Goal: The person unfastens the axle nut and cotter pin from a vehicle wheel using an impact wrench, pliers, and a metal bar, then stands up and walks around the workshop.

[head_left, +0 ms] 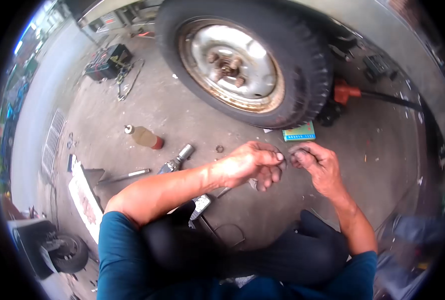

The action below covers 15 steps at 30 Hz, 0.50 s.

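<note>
In front of the wheel, my left hand (pixel 257 162) has its thumb pressed to the index finger, the other fingers curled. Facing it a short gap away, my right hand (pixel 318 165) is closed in a pinch. Whatever either hand holds, if anything, is too small or hidden to make out. The fingertips look dark and dirty. Just beyond them stands a car wheel (pixel 255 65) with a rusty-edged silver rim and several nuts at its hub. A green and blue box (pixel 299 132) lies by the tyre's foot. A small ring (pixel 219 148) is on the floor left of my hands.
A power wrench (pixel 175 161) lies beside my left forearm, with a bottle (pixel 145 137) of yellowish and red liquid beyond it. An orange jack part (pixel 346 92) with a dark bar is right of the wheel. A black case (pixel 107 62) sits at the upper left.
</note>
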Available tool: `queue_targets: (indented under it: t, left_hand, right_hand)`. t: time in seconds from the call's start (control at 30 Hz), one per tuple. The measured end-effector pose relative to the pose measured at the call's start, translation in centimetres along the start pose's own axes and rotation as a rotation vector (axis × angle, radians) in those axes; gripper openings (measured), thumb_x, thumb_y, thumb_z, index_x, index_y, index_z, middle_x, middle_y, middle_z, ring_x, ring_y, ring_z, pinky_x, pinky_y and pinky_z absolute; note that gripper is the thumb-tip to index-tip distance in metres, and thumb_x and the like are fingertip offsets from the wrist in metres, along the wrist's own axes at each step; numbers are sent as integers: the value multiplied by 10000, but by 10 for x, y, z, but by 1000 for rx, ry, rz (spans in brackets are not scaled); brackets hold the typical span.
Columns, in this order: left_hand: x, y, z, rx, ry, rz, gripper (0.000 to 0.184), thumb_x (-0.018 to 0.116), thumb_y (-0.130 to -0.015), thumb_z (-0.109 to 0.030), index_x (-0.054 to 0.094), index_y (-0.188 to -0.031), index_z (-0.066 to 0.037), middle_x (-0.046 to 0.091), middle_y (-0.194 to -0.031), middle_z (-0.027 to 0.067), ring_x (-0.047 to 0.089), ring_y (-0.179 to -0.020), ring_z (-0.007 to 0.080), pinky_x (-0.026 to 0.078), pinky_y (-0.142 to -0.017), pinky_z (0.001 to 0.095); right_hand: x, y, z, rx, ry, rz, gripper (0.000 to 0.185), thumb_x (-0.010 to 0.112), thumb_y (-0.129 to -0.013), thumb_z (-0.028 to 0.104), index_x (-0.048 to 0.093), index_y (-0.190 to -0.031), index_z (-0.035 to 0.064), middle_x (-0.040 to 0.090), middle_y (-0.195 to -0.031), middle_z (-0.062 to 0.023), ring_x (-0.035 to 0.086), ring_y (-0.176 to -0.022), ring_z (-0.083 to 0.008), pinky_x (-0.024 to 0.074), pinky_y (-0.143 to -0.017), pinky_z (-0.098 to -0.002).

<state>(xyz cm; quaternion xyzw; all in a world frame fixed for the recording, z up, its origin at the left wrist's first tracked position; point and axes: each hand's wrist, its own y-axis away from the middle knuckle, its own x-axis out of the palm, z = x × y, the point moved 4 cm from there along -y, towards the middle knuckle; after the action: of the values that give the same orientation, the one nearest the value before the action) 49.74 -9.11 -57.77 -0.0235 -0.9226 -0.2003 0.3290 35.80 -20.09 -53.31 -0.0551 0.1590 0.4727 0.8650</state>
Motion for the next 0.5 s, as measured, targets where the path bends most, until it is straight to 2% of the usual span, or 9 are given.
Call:
queue_targets:
  t: [0.03, 0.1, 0.2, 0.3, 0.4, 0.5]
  left_hand:
    - [0, 2, -1, -8, 11, 13, 273, 559, -951, -264, 604, -953, 5, 638, -729, 116, 616, -559, 186, 528, -510, 317]
    - [5, 7, -4, 5, 100, 72, 321, 606, -934, -313, 609, -935, 9, 610, -725, 119, 624, -655, 215, 527, -548, 330]
    - [3, 16, -15, 80, 133, 107, 350, 586, -943, -351, 600, -891, -5, 574, -684, 102, 602, -637, 219, 516, -540, 339]
    - [-12, 23, -24, 175, 208, 27, 374, 574, -944, -378, 591, -862, -13, 556, -665, 103, 576, -611, 229, 502, -537, 360]
    - [-28, 29, -39, 282, 297, 18, 374, 576, -936, -380, 589, -863, -14, 551, -660, 117, 562, -602, 245, 491, -540, 383]
    - [-38, 36, -41, 316, 245, -57, 333, 579, -943, -335, 589, -879, -8, 554, -679, 94, 571, -615, 209, 496, -540, 345]
  right_hand:
    - [0, -3, 1, -33, -3, 0, 238, 589, -950, 197, 667, -1034, -11, 680, -870, -71, 632, -773, -126, 502, -694, -268]
    - [1, -12, 10, -22, -13, 5, 273, 595, -953, 247, 675, -1026, -4, 681, -882, -65, 627, -777, -137, 504, -720, -277]
    - [13, -25, 15, 5, -175, 8, 308, 579, -962, 290, 660, -1043, 4, 666, -864, -65, 624, -770, -158, 509, -746, -297]
    - [41, -49, 27, 89, -505, 40, 316, 552, -973, 302, 628, -1051, 6, 648, -869, -74, 615, -767, -175, 509, -728, -319]
    - [69, -72, 29, 74, -731, 97, 292, 539, -978, 288, 601, -1045, 10, 634, -895, -85, 607, -776, -178, 504, -700, -325]
    - [91, -77, 14, 52, -843, -14, 286, 535, -981, 290, 600, -1034, 16, 638, -898, -84, 604, -765, -177, 496, -685, -324]
